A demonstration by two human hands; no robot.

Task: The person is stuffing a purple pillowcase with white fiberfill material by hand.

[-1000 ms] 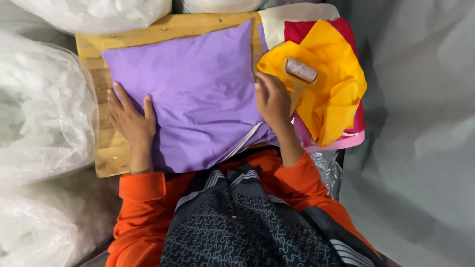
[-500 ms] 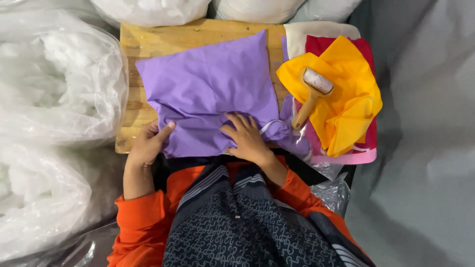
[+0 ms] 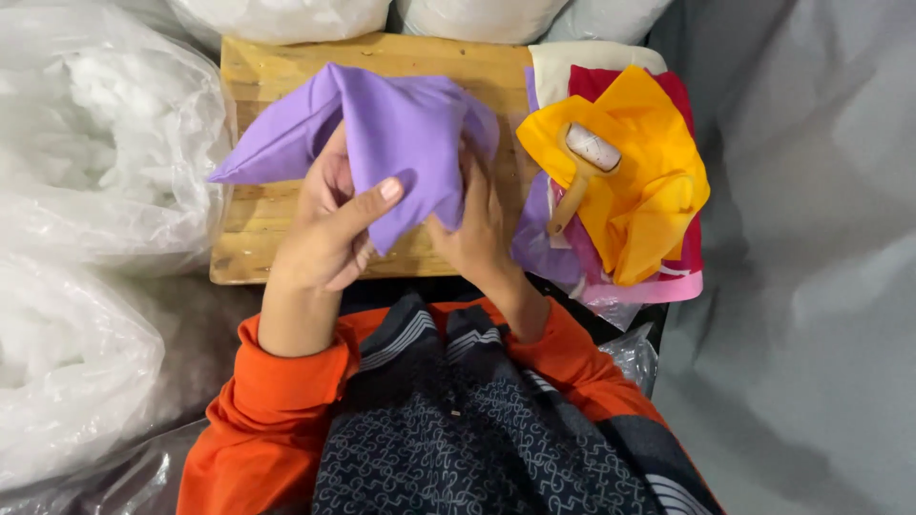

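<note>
A purple fabric cover is lifted off the wooden board and bunched between both my hands. My left hand grips its near edge, thumb pressed on the cloth. My right hand holds the right side, its fingers partly hidden under the fabric. One corner of the cover hangs out to the left over the board.
A stack of folded cloths, yellow on top of red and pink, lies right of the board with a wooden-handled lint roller on it. Clear bags of white stuffing fill the left and far side. Grey sheeting covers the right.
The purple cover lay flat on the board under my palms; both hands moved to its near edge, gripped it and raised it into a bunch.
</note>
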